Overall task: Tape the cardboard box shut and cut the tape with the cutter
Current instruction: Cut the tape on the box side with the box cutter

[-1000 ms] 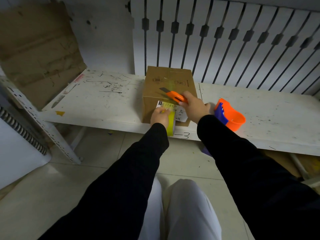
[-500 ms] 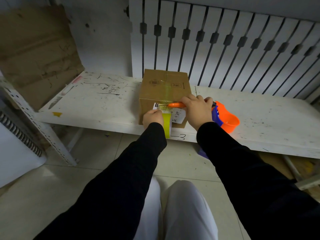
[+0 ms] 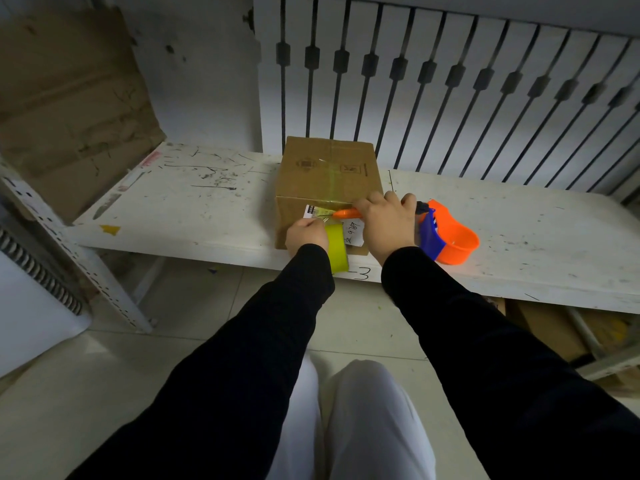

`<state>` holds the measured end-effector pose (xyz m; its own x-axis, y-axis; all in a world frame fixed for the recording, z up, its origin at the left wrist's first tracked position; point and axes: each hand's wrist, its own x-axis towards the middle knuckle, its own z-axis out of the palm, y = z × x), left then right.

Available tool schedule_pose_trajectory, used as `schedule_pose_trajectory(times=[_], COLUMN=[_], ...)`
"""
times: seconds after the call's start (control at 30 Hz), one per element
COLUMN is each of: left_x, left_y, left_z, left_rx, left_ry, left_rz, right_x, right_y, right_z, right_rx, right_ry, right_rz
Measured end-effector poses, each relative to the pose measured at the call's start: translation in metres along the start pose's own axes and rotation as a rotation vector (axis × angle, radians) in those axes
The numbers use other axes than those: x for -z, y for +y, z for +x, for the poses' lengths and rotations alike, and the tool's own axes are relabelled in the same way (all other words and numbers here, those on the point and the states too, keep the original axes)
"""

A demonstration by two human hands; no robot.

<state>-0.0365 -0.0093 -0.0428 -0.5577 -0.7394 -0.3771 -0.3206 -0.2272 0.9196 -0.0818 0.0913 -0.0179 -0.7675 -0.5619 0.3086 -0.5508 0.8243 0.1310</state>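
A brown cardboard box [image 3: 311, 178] stands on the white shelf [image 3: 194, 209], with a strip of clear yellowish tape running over its closed top and down its front. My left hand [image 3: 306, 233] grips the yellow tape roll [image 3: 337, 247] low against the box front. My right hand [image 3: 388, 220] holds the orange cutter [image 3: 346, 213], its tip pointing left at the stretched tape just above the roll, beside a white label on the box.
An orange and blue tape dispenser [image 3: 446, 237] lies on the shelf just right of my right hand. A flattened cardboard sheet [image 3: 69, 109] leans at the back left. A barred white panel [image 3: 450, 91] stands behind the box. The tiled floor lies below.
My right hand brought the cutter down from the box's top edge to the taped front face, turning its tip left toward the tape. My left hand kept the roll in place.
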Motion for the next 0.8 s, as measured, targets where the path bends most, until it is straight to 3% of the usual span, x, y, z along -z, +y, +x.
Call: schedule_pose_trajectory(times=[0.27,0.43,0.7,0.8], left_x=[0.001,0.0,-0.025,-0.039], left_y=[-0.008,-0.019,-0.017,-0.015], left_z=[-0.002,-0.013,-0.044,-0.055], left_rx=[-0.035,-0.07,-0.153,-0.186], left_ry=[0.053,0.043,-0.104,-0.214], left_rz=[0.004,0.001,0.03,0.044], right_x=[-0.012,-0.019,-0.023,-0.026], right_y=[0.027,0.04,0.051,0.059], right_z=[-0.013,-0.023,-0.036,-0.037], right_rx=[-0.098,-0.199,-0.583,-0.726], right_ry=[-0.003,-0.019,0.022,0.007], right_rz=[-0.015,0.118,1.047,1.229])
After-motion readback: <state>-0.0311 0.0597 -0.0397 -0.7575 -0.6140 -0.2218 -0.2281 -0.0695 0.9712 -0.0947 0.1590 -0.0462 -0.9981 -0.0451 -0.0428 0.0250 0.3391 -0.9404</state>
